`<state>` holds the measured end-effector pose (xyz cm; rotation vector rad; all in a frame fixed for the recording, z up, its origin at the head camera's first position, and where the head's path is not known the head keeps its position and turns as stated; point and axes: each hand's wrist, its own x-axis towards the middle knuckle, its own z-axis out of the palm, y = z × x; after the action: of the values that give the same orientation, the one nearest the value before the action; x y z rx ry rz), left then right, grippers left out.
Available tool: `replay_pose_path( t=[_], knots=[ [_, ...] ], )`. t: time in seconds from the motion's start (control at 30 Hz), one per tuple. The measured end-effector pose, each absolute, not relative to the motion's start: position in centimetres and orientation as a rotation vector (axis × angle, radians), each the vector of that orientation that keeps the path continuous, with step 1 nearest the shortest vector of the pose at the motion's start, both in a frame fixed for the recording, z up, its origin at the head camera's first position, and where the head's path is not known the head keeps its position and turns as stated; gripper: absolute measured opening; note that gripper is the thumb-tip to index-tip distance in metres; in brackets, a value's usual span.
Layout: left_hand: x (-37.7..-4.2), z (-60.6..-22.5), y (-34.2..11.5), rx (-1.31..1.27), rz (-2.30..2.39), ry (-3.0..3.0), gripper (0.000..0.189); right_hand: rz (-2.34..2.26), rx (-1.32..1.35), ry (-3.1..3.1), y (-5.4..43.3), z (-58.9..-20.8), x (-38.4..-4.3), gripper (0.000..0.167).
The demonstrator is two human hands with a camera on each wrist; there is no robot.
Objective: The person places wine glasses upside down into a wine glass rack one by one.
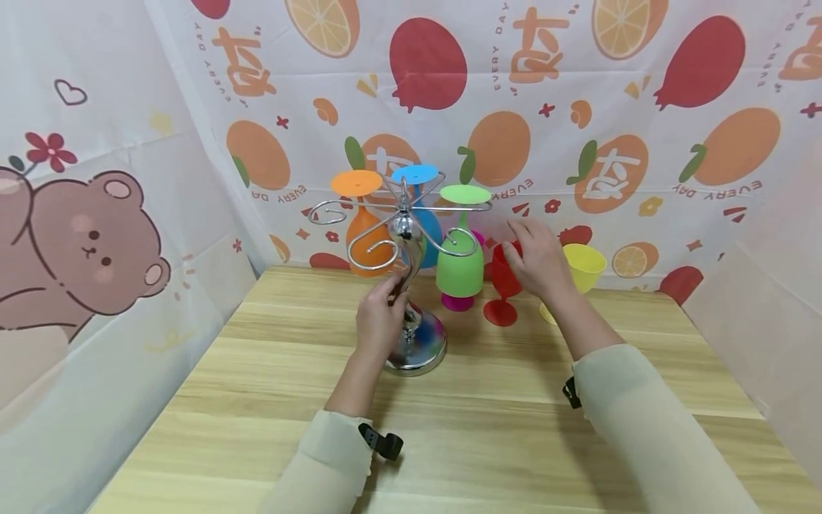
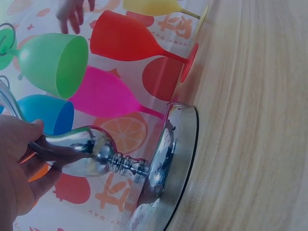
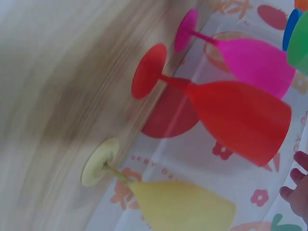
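My left hand [image 1: 377, 320] grips the curved stem of a chrome wine glass rack [image 2: 79, 153], which stands upright on its round base. From the rack's wire arms hang an orange goblet [image 1: 367, 246], a blue goblet [image 1: 429, 214] and a green goblet [image 1: 459, 265], all upside down. My right hand [image 1: 541, 260] holds nothing, its fingers apart from the red goblet [image 3: 240, 115] near it. That goblet stands upright on the table, between a magenta goblet [image 3: 255, 62] and a yellow goblet [image 3: 183, 204]. In the head view the green goblet hides much of the magenta one.
The wood-grain table [image 1: 257, 400] runs back to a hanging cloth [image 1: 437, 128] printed with fruit. Another cloth [image 1: 109, 371] with a bear print hangs along the left side. The standing goblets are close to the back cloth.
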<state>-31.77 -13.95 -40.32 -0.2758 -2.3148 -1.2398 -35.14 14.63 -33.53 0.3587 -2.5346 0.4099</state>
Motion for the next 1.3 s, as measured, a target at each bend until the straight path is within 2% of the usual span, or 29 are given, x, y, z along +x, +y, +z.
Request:
replay_pose_path(
  t=[0.5, 0.77, 1.3],
  knots=[
    [-31.8, -40.9, -13.8, -0.262, -1.258, -2.298, 0.027, 0.245, 0.335, -2.786, 14.7, -35.1, -37.4, 0.061],
    [-31.8, -40.9, -13.8, -0.262, -1.274, -2.292, 0.025, 0.284, 0.238, -2.983, 14.4, -35.8, -38.0, 0.073],
    [-32.0, -40.6, -13.8, -0.287, -1.287, -2.305, 0.024, 0.195, 0.216, -2.959, 14.2, -35.8, -37.6, 0.068]
  ],
)
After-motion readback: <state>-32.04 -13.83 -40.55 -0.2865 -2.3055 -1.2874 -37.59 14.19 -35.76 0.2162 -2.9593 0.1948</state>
